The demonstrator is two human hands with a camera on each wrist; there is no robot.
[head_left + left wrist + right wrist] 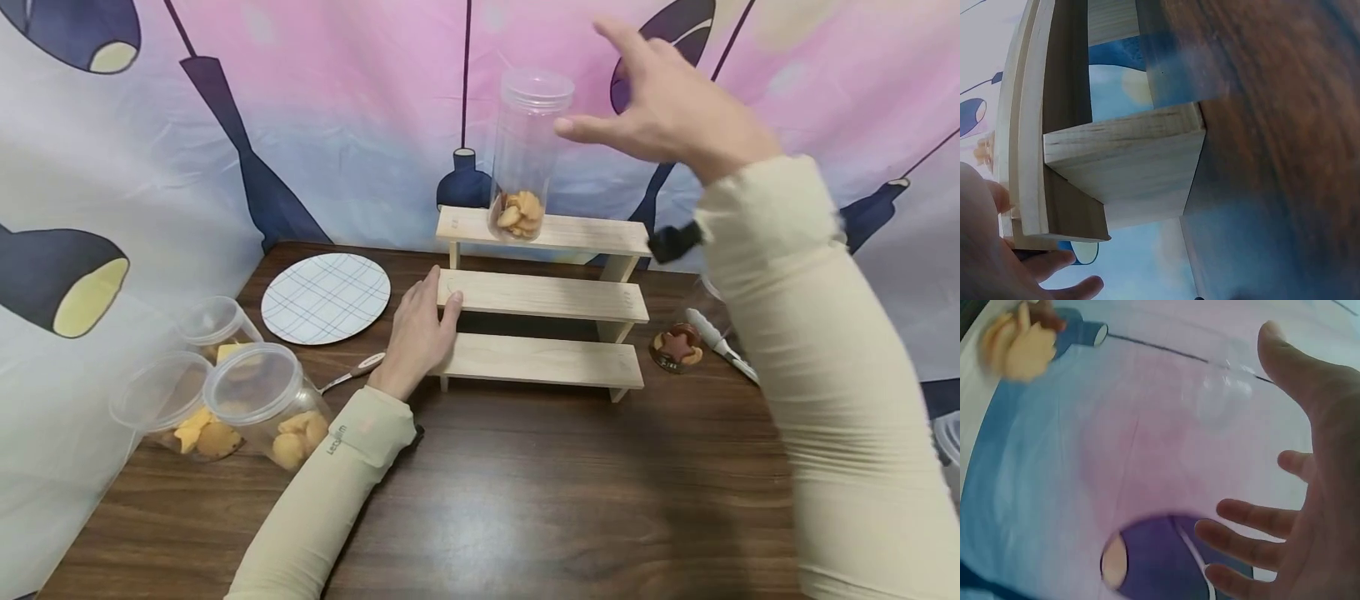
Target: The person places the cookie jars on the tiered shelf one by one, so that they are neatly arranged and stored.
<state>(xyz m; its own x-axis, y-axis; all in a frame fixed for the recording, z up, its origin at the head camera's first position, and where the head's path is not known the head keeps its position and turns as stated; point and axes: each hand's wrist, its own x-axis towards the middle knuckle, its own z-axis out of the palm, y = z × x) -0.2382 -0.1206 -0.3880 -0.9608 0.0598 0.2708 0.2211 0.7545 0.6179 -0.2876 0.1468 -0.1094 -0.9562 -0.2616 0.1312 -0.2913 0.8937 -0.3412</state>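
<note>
A three-tier wooden display stand (540, 296) stands toward the back of the table. My left hand (420, 333) holds the left end of its middle tier; the thumb lies on the board and the fingers reach past its end, as the left wrist view also shows beside the stand's side support (1129, 162). On the top tier, toward its left end, a tall clear plastic jar (525, 150) stands upright with cookies (519, 214) at its bottom. My right hand (660, 100) hovers right of the jar's upper part, fingers and thumb spread, holding nothing (1310, 506).
Three clear jars with cookies, one of them a lidded jar (255, 383), stand at the left. Behind them lies a round checked placemat (326, 298), near a utensil handle (369, 363). Right of the stand are a cookie-filled container (677, 347) and white-handled tongs (720, 343). A printed curtain (360, 108) hangs behind.
</note>
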